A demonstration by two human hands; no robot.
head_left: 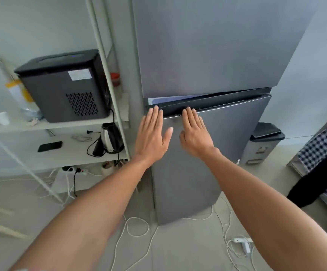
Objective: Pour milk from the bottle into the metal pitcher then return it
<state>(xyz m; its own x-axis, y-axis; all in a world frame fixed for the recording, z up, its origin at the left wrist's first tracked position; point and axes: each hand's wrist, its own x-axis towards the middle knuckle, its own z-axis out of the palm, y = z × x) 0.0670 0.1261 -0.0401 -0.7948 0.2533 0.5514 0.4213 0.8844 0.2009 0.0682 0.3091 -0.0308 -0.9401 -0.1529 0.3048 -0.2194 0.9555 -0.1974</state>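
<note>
Both forearms reached up the frame from 6 o'clock toward the grey fridge, and the hands lay flat against the top of its lower door (207,157). Fingers of the left hand (152,132) were straight and close together, their tips at the dark handle strip (213,103) along the door's upper edge; the right hand (194,132) lay just beside it at 3 o'clock, fingers likewise straight, thumb tucked inward. Neither hand gripped anything.

That lower door stood slightly ajar: a pale sliver of the interior (170,100) showed above the strip, widest on the left and narrowing toward 3 o'clock, so the hinge probably sat on the right. The strip's long axis ran almost level, from 9 to 3 o'clock. The left hand lay at the free end, so it looked the better placed to move the door, whichever way it was to go.

Neither the milk bottle nor the metal pitcher could be seen; the bottle's place was presumably behind this door, at 12 o'clock from both hands. White shelves (76,124) at 9 o'clock carried a black appliance (61,85) and a kettle (109,137).
</note>
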